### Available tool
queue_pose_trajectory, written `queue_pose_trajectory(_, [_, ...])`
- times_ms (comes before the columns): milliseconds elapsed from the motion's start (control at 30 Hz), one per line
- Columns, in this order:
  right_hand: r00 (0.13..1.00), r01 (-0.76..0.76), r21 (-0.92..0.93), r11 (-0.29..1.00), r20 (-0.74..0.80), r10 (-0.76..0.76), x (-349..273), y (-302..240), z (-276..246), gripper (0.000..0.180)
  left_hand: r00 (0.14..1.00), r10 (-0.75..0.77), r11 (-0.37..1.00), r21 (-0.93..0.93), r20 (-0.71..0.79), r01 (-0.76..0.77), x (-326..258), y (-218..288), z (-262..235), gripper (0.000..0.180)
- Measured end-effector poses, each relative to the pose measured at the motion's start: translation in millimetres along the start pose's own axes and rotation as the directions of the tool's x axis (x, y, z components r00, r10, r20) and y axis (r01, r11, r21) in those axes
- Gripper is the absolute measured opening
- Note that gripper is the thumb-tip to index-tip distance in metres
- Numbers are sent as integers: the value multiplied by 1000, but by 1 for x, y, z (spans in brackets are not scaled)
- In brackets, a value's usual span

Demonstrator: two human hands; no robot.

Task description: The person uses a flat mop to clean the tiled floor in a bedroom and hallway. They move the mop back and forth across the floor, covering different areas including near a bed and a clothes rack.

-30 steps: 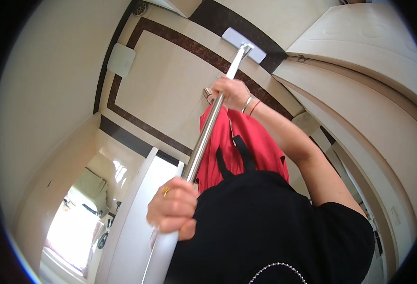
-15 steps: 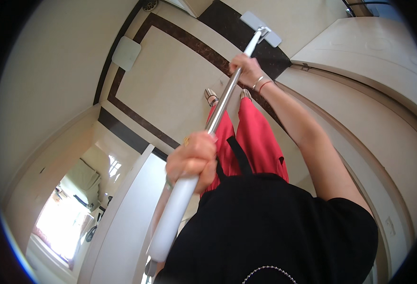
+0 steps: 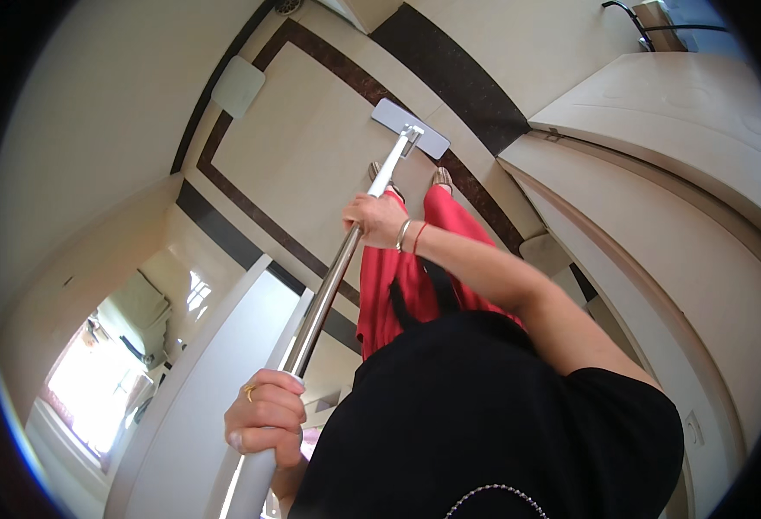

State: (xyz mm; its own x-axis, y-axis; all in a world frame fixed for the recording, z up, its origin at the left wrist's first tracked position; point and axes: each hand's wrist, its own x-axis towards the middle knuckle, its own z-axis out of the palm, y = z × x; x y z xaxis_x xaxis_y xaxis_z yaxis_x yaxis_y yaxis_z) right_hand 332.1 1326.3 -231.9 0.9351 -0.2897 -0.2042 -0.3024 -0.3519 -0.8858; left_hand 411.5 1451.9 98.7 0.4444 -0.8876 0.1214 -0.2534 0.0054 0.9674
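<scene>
A flat mop (image 3: 335, 270) runs slantwise before me, with a metal pole and white handle parts. Its pale rectangular head (image 3: 393, 117) lies on the tiled floor just ahead of my shoes, across the dark brown border strip. My right hand (image 3: 374, 220), with a bracelet and a red cord at the wrist, is closed round the pole near the white lower section. Further back, at the lower left, my left hand (image 3: 267, 415) wraps round the thick white grip; a ring shows on one finger. The grip's end runs out of the picture.
An open white door (image 3: 657, 112) and its frame stand on the right. Another white door (image 3: 212, 381) is at the left, beside a bright room. A pale square object (image 3: 239, 87) lies by the far left wall. Black floor strips (image 3: 450, 73) mark the doorways.
The mop head has been drawn back toward me and leftward, from the black strip to the tile by my shoes. Both hands have moved back and left with the pole.
</scene>
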Motion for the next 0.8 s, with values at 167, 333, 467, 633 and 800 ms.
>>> queue_pose_trajectory(167, [990, -32, -124, 992, 130, 49, -3, 10, -58, 18, 977, 148, 987, -91, 151, -135, 19, -18, 13, 16])
queue_pose_trajectory(333, [983, 54, -283, 958, -152, -101, -9, 86, -82, 16, 953, 283, 931, -271, 109, -246, 26, -73, 50, 18])
queue_pose_trajectory(467, [958, -12, -232, 973, -281, -55, 12, 112, -105, 14, 954, 292, 922, -284, 64, -263, 44, -104, 71, 14])
queue_pose_trajectory(633, [939, -122, -307, 944, -343, 10, 47, 107, -65, 13, 973, 229, 938, -272, 25, -213, 21, -140, 19, 10])
queue_pose_trajectory(800, [967, 30, -342, 939, -227, -114, 49, 77, 0, 13, 981, 194, 969, -157, 0, -191, -43, -123, -18, 12])
